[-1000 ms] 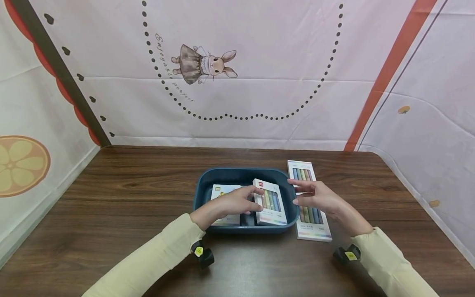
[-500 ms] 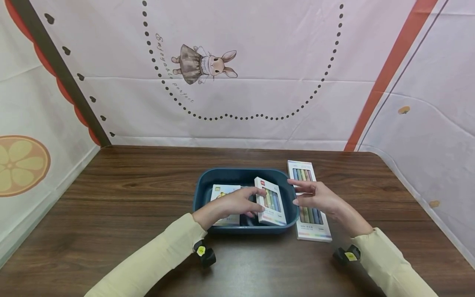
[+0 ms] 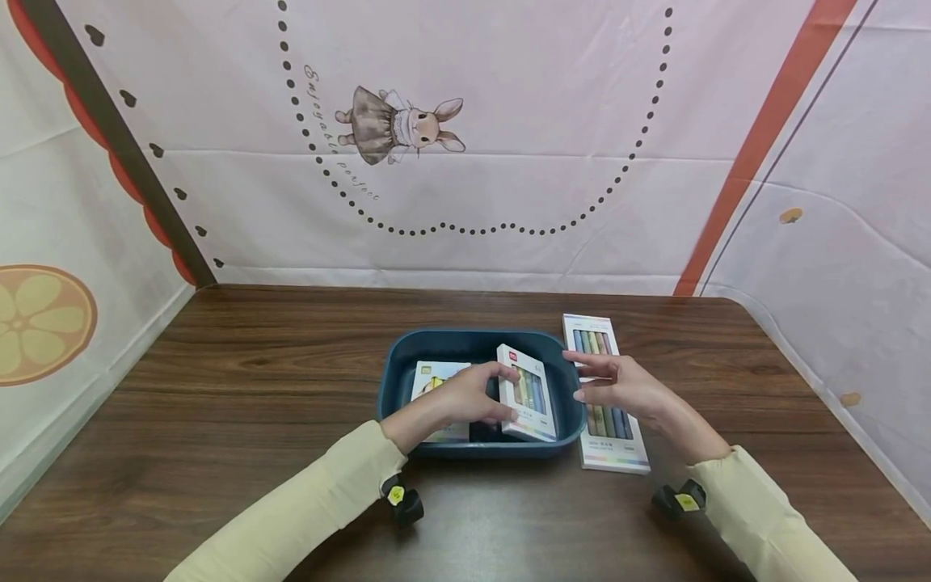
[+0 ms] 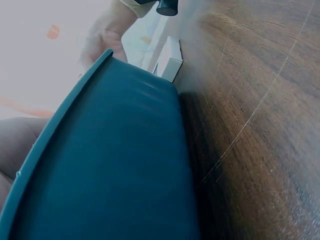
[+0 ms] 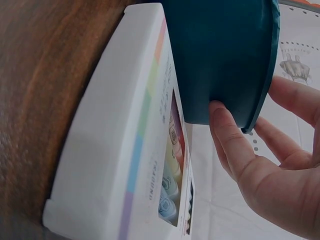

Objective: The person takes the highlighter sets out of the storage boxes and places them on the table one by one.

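A dark blue plastic bin (image 3: pixel 480 453) stands on the table. Inside it, my left hand (image 3: pixel 465 394) grips the left edge of a white windowed box of coloured pens (image 3: pixel 537 422), which sits tilted at the bin's right side. A second white box (image 3: pixel 451 369) with a yellow picture lies at the bin's left, partly hidden under the left hand. My right hand (image 3: pixel 631 384) holds the bin's right rim. In the right wrist view, its thumb presses the outer wall while other fingers reach the rim. The bin's wall hides most of the left hand in the left wrist view.
Right of the bin lie two more white windowed pen boxes, a far one (image 3: pixel 587 322) and a near one (image 3: pixel 617 464), in line under the right hand. A brown wooden table (image 3: pixel 276 364) carries everything. Printed cloth walls (image 3: pixel 545 121) rise behind and at both sides.
The held pen box first shifted right and up with my left hand, then slid a little back left, turning slightly more tilted. My right hand has stayed on the bin.
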Demonstrator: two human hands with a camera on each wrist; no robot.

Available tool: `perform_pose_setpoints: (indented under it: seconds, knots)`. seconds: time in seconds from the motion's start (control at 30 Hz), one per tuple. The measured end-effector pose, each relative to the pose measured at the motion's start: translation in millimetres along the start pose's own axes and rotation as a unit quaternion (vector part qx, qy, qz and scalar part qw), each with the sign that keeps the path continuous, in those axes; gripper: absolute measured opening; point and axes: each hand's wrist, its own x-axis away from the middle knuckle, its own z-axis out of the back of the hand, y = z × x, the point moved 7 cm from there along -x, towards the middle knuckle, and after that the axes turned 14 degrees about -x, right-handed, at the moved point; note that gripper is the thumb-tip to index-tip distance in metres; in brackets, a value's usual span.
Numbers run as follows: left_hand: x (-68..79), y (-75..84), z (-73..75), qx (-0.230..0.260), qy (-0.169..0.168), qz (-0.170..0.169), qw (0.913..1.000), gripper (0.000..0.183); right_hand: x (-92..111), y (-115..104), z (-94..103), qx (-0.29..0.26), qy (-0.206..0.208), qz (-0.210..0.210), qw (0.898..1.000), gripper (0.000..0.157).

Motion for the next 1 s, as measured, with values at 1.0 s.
perform_pose_setpoints:
  seconds: [1.0]
  knots:
    - [9.3, -1.6, 15.3, 0.012, 0.037, -0.002, 0.9992, 0.057, -1.2, -1.0, -0.2, 0.001, 0.007, -0.007, 1.000, 0.064]
